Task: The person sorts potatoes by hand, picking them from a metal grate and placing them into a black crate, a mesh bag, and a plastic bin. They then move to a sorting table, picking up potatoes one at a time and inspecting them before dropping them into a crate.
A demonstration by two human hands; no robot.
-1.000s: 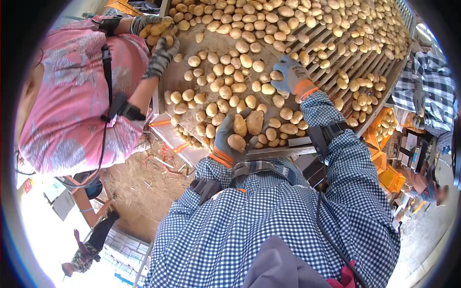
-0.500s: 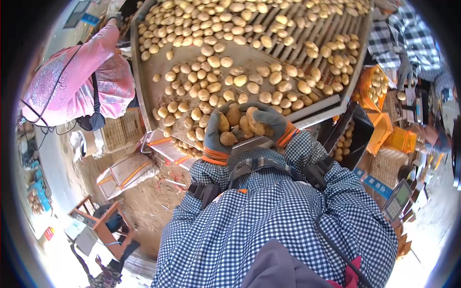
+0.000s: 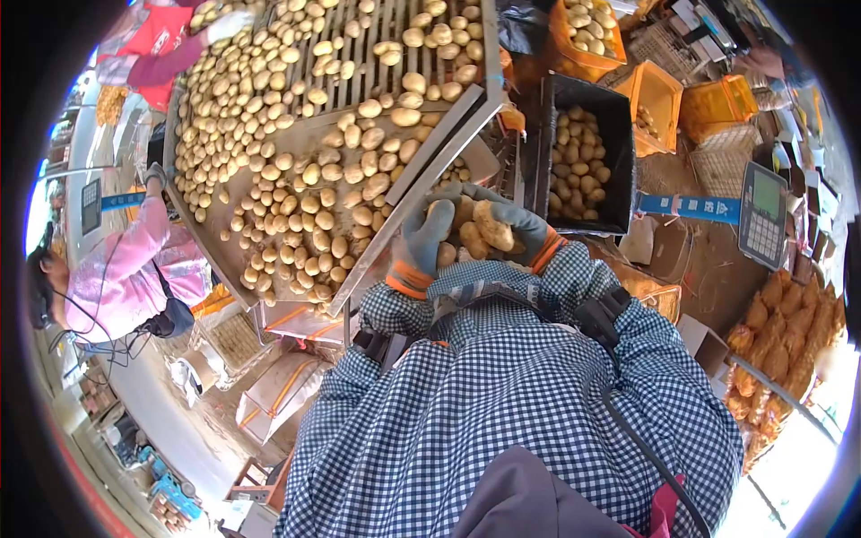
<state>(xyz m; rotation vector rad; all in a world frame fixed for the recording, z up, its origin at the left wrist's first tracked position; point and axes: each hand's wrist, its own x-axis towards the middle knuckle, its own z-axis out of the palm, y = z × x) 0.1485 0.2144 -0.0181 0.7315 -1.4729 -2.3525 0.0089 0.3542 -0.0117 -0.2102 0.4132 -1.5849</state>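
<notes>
Several potatoes (image 3: 485, 228) are cupped between my two grey gloves with orange cuffs, close to my chest. My left hand (image 3: 427, 235) curls round their left side, and my right hand (image 3: 520, 224) wraps over their right side. Both hands are just beyond the near edge of a metal sorting table (image 3: 296, 139), where many loose potatoes (image 3: 309, 211) lie on the flat part and on the slats. The undersides of the held potatoes are hidden.
A black crate (image 3: 635, 152) with potatoes stands ahead to the right, beside orange crates (image 3: 662, 99). A scale display (image 3: 762, 215) is at the right. At the left, a person in pink (image 3: 126, 260) reaches to the table; another gloved hand (image 3: 229, 27) touches potatoes.
The view has swung to the right, so the table appears further left and the black crate is fully visible. My hands still hold the potatoes and are now off the table's edge.
</notes>
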